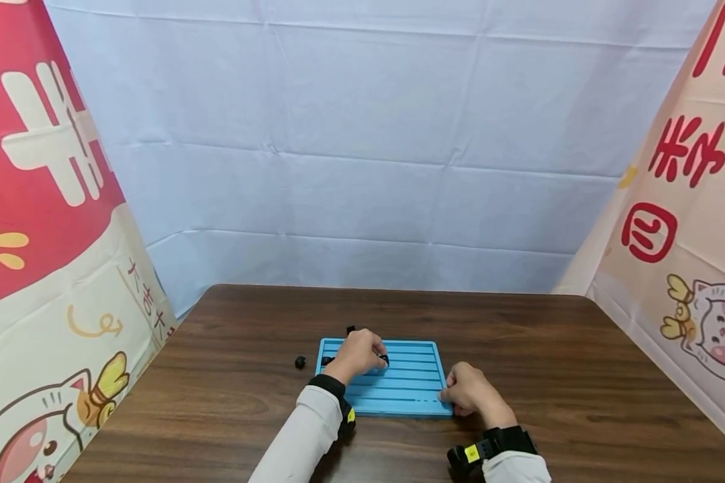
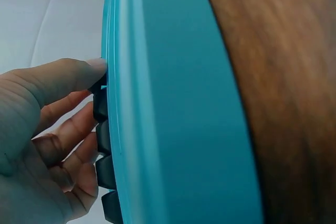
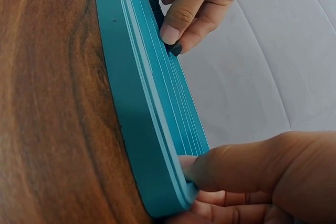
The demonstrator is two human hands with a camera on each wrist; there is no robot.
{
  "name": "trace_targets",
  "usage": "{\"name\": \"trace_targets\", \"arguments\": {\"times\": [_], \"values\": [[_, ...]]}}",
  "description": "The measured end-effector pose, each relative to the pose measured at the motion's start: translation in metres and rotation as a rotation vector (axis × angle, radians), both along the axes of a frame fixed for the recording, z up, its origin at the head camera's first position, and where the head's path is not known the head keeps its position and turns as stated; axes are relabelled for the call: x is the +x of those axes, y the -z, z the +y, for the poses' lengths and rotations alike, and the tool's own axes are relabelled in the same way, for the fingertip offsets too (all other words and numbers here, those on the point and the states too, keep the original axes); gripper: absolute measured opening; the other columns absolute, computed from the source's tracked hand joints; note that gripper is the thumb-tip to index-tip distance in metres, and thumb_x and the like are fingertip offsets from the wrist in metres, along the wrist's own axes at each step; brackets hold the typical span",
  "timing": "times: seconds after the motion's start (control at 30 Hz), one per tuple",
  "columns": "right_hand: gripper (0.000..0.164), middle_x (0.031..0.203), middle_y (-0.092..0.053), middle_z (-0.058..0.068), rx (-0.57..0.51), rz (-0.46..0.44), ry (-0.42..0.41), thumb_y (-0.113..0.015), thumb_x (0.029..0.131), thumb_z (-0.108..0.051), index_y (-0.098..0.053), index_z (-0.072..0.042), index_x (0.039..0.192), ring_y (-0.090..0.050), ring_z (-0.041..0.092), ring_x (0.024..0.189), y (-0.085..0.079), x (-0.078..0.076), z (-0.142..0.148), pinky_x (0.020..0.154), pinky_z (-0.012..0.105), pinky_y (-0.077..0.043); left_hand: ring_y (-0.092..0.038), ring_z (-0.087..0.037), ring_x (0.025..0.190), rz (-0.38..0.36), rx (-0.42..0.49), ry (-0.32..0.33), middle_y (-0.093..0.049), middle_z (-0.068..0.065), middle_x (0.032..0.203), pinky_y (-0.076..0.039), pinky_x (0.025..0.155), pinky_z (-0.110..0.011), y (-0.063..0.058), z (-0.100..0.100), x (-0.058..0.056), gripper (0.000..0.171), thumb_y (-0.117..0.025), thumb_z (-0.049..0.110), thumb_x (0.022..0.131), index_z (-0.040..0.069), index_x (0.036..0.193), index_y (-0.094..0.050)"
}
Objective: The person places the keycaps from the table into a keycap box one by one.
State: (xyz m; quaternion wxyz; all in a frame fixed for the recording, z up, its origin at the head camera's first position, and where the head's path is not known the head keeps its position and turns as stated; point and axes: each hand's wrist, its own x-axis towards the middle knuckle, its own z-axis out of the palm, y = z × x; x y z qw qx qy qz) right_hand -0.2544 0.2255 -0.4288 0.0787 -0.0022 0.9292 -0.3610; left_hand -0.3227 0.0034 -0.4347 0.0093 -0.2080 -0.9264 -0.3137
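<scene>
A light blue ridged tray (image 1: 411, 377) lies on the table. Over its upper left part, my left hand (image 1: 359, 352) pinches a small black keycap (image 3: 175, 49) between thumb and fingers, at the tray's surface. Several black keycaps (image 2: 103, 139) stand in a row along the tray in the left wrist view; from the head, the left hand covers most of that row. At the tray's near right corner, my right hand (image 1: 472, 388) grips the rim, thumb over the edge and other fingers curled beside it.
Left of the tray, a loose black piece (image 1: 300, 362) lies on the brown wooden table (image 1: 217, 402). Another black piece (image 1: 350, 329) shows at the tray's far edge, partly behind the left hand. A pale cloth (image 1: 362, 168) hangs behind the table, with printed cloths at both sides.
</scene>
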Motion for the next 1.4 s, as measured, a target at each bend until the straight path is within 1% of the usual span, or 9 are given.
{"name": "trace_targets", "arguments": {"times": [0.23,0.43,0.67,0.83,1.13,1.27,1.4], "values": [[0.033,0.058,-0.044,0.006,-0.011,0.005,0.001,-0.067,0.079,0.003,-0.042,-0.006,0.060,-0.052,0.018,0.046,-0.0007,0.0019,-0.0006,0.043,0.028,-0.048,-0.054,-0.010,0.068,-0.027,-0.002,0.028,-0.058,0.007,0.071,-0.047,0.061,-0.027,-0.0032,-0.0010,0.0007,0.010,-0.079,0.010,0.074,0.011,0.080,-0.071],[0.030,0.058,-0.047,0.008,-0.011,-0.005,-0.005,-0.067,0.080,0.002,-0.043,-0.005,0.063,-0.052,0.018,0.046,-0.0012,0.0014,-0.0015,0.043,0.028,-0.047,-0.052,-0.010,0.067,-0.041,-0.021,0.054,-0.056,0.008,0.070,-0.047,0.061,-0.027,-0.0047,-0.0033,0.0000,0.011,-0.079,0.009,0.073,0.012,0.079,-0.070],[0.028,0.060,-0.049,0.009,-0.014,-0.015,-0.005,-0.067,0.080,0.002,-0.044,-0.004,0.064,-0.053,0.018,0.047,-0.0021,0.0010,-0.0017,0.043,0.029,-0.048,-0.052,-0.010,0.067,-0.049,-0.046,0.059,-0.054,0.007,0.071,-0.046,0.061,-0.027,-0.0061,-0.0055,-0.0019,0.014,-0.079,0.010,0.073,0.013,0.078,-0.067],[0.026,0.060,-0.050,0.009,-0.011,-0.026,-0.002,-0.067,0.080,0.002,-0.046,-0.004,0.066,-0.053,0.018,0.048,-0.0030,0.0016,-0.0017,0.044,0.029,-0.049,-0.051,-0.010,0.067,-0.064,-0.041,0.065,-0.054,0.007,0.071,-0.046,0.061,-0.028,-0.0062,-0.0070,-0.0015,0.015,-0.079,0.010,0.073,0.013,0.079,-0.066],[0.025,0.062,-0.049,0.009,-0.013,-0.034,0.002,-0.067,0.080,0.002,-0.046,-0.004,0.067,-0.053,0.018,0.048,-0.0033,0.0027,-0.0016,0.044,0.029,-0.049,-0.051,-0.010,0.065,-0.069,-0.038,0.066,-0.054,0.007,0.070,-0.046,0.060,-0.028,-0.0065,-0.0076,-0.0002,0.014,-0.079,0.010,0.073,0.012,0.079,-0.066],[0.024,0.063,-0.049,0.010,-0.009,-0.036,0.005,-0.067,0.080,0.002,-0.047,-0.003,0.069,-0.053,0.019,0.049,-0.0045,0.0031,-0.0013,0.045,0.029,-0.050,-0.051,-0.011,0.066,-0.073,-0.032,0.069,-0.054,0.006,0.071,-0.046,0.060,-0.028,-0.0084,-0.0077,0.0012,0.014,-0.079,0.010,0.073,0.011,0.080,-0.066],[0.023,0.062,-0.050,0.010,-0.007,-0.037,0.003,-0.067,0.080,0.002,-0.047,-0.003,0.070,-0.053,0.019,0.048,-0.0057,0.0035,-0.0014,0.045,0.030,-0.050,-0.051,-0.011,0.068,-0.075,-0.042,0.069,-0.054,0.006,0.073,-0.046,0.061,-0.028,-0.0090,-0.0074,0.0018,0.015,-0.079,0.012,0.073,0.012,0.081,-0.066]]}}
